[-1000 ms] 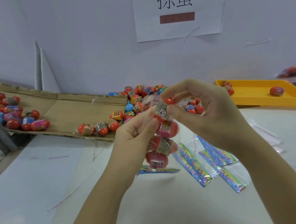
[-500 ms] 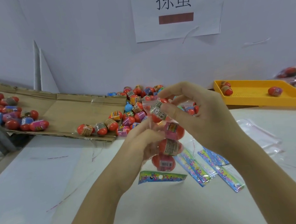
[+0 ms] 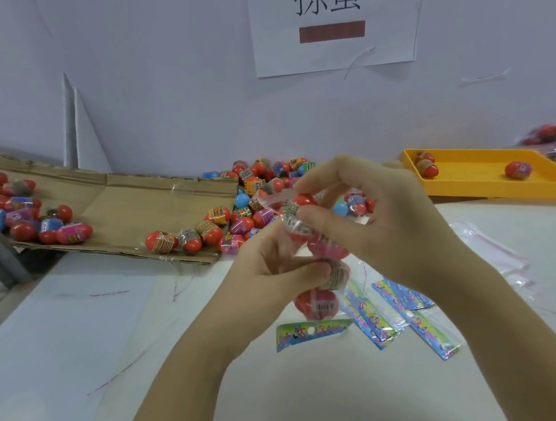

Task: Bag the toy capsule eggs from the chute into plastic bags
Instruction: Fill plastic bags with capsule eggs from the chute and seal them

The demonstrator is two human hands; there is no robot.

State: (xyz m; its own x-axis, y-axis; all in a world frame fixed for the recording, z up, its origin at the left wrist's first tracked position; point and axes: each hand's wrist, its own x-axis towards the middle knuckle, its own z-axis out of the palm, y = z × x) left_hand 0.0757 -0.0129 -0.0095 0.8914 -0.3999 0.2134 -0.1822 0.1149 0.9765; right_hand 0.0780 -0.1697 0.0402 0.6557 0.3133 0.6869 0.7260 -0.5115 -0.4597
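So the bag (image 3: 322, 260) was up in both my hands, above the desk (image 3: 77, 331), hanging upright with capsule eggs (image 3: 316, 303) stacked one on top of another inside it, the bottom one red with a barcode sticker. My left hand (image 3: 269, 279) had it round the middle, fingers (image 3: 309, 271) curled onto the side of the stack. My right hand (image 3: 379, 221) was at the top, thumb and fingers pinching the plastic over the topmost egg, with the clear lip of the bag sticking out to the left of that grip.

Right under the bag, flat on the desk, lay one colourful header card (image 3: 312, 332). Just to the right of that was a fan of empty bags (image 3: 398, 307) with the same rainbow strip. Further right of the bag there was a loose heap of plain clear bags (image 3: 490, 244).

Behind the bag sat the loose egg pile (image 3: 258, 192), mostly red, with some blue and pink mixed in. Left of the bag the cardboard chute (image 3: 154, 205) sloped down. Three eggs (image 3: 187, 239) were parked at its lower edge, and another bunch (image 3: 22, 214) sat higher up, at the far left.

Off to the right and behind the bag was the yellow tray (image 3: 491, 186), with a couple of eggs in its back corner (image 3: 426, 165) and one more (image 3: 518, 170) on its own. Past that, at the very edge, were what looked like filled bags (image 3: 555, 139), too blurry to say more. Above it all a paper sign (image 3: 333, 18) was stuck to the wall.
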